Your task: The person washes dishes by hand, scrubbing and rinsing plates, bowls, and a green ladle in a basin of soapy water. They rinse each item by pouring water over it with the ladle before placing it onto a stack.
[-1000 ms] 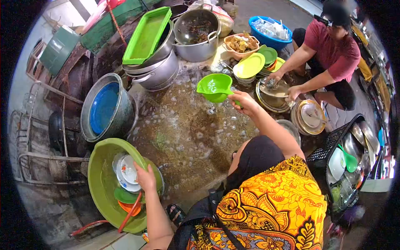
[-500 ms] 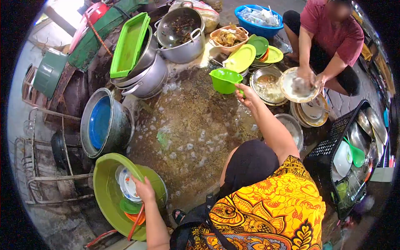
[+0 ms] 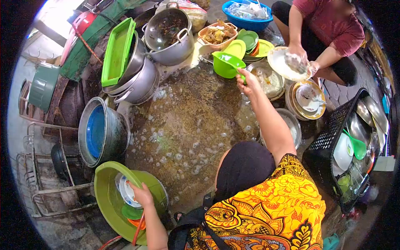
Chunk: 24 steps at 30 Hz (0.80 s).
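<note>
In the head view, my right hand (image 3: 248, 83) grips the handle of a bright green dipper (image 3: 229, 68), held above the wet floor beside the dirty plates. At lower left, the fingers of my left hand (image 3: 141, 195) are closed over the rim of a tilted olive-green tub (image 3: 156, 185). Inside the tub lie white patterned plates (image 3: 126, 192), a green dish (image 3: 131, 211) and something orange, partly hidden by my arm. Yellow-green plates (image 3: 236, 48) and a metal basin with cloudy water (image 3: 266, 81) are close to the dipper.
Opposite me, a person in a maroon top rubs a soapy plate (image 3: 287, 64) over a plate stack (image 3: 306, 102). A black crate (image 3: 325, 139) of dishes stands at right. Large pots (image 3: 143, 83), a metal basin (image 3: 118, 133) and a food-scrap bowl (image 3: 216, 35) surround the sudsy floor (image 3: 187, 125).
The camera view has tilted slightly. My right hand has brought the dipper nearer the yellow-green plates. Across from me, the person's plate has turned and moved away from the stack.
</note>
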{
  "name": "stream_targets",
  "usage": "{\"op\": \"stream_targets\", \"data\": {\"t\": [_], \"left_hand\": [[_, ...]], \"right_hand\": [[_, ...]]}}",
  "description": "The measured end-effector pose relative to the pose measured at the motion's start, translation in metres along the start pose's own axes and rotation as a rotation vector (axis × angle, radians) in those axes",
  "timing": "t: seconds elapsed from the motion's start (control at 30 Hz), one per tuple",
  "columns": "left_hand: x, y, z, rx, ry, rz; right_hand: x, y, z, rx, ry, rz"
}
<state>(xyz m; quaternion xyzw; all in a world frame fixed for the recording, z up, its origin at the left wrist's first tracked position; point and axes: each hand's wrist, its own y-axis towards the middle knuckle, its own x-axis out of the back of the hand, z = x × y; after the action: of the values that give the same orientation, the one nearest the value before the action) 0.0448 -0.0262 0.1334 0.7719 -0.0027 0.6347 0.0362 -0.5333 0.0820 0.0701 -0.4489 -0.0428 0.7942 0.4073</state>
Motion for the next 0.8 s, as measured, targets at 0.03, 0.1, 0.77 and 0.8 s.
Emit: {"op": "stream_targets", "data": {"t": [0.03,0.1,0.77,0.8], "left_hand": [[0.003,-0.001,-0.004,0.034,0.004,0.026],[0.001,0.001,-0.004,0.066,0.010,0.051],[-0.002,-0.001,-0.001,0.001,0.045,0.010],[-0.002,-0.001,-0.002,0.002,0.046,0.011]], "right_hand": [[-0.002,0.001,0.005,0.001,0.002,-0.001],[-0.007,0.005,0.016,0.068,0.039,-0.027],[0.012,0.044,0.050,0.167,0.383,0.117],[0.010,0.040,0.048,0.167,0.383,0.116]]}}
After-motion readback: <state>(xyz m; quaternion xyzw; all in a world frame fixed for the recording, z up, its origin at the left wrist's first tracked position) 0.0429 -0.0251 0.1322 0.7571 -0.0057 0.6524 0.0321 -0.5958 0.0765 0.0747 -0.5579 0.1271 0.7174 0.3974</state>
